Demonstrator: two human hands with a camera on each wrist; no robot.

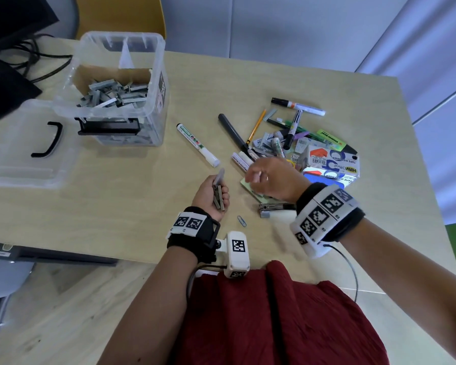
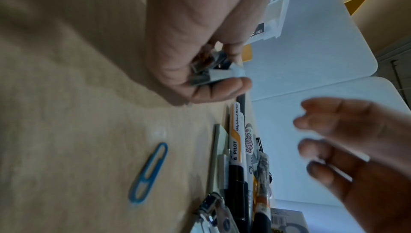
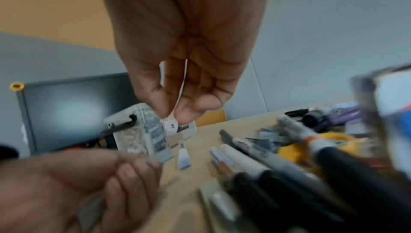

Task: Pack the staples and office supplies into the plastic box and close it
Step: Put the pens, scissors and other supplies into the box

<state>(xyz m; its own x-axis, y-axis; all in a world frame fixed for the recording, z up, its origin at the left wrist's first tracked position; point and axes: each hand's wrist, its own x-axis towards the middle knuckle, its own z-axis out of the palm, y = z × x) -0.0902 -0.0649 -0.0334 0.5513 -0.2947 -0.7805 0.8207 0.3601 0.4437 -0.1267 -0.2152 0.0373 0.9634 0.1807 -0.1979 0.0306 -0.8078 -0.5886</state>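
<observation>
The clear plastic box (image 1: 132, 133) stands open at the back left, with grey staple strips (image 1: 111, 93) heaped inside. Its lid (image 1: 24, 154) lies flat on the table to its left. My left hand (image 1: 217, 188) is palm-up near the table's middle and grips a bundle of staple strips (image 1: 218, 196), also seen up close as staple strips (image 2: 209, 76) in the left hand (image 2: 213, 78). My right hand (image 1: 253, 176) hovers just right of it over the supply pile (image 1: 287, 143), fingers loosely spread and holding nothing that shows; the right hand (image 2: 311, 145) is blurred.
A green-and-white marker (image 1: 198, 143) lies between box and pile. Tape dispenser packs (image 1: 332, 162), a green notepad (image 1: 250, 188), a metal clipper (image 1: 271, 206) and a blue paper clip (image 1: 242, 221) lie near my hands. A monitor and cables (image 1: 16, 56) sit at the back left.
</observation>
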